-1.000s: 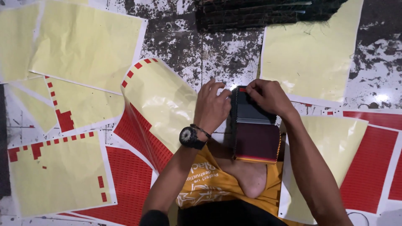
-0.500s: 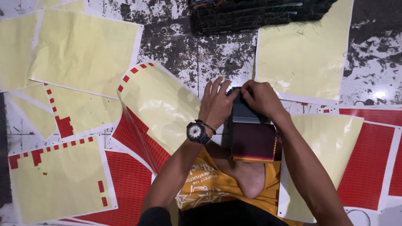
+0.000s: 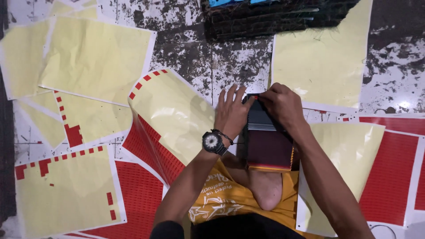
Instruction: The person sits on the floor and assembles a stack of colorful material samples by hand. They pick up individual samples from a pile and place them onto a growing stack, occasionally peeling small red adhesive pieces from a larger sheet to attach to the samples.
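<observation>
Both hands at the far end of a dark stack resting on the knee.

The stack [image 3: 269,146] runs lengthwise away from the body. The right hand [image 3: 283,105] pinches a small red sticker [image 3: 256,97] at its far edge; the left hand [image 3: 231,114] lies flat, fingers spread, beside it, equally near. Maroon top, ribbed dark edges.

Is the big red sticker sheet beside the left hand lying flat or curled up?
Curled up. The red sticker sheet with pale yellow backing arches off the floor beside the left hand, red face showing underneath.
</observation>
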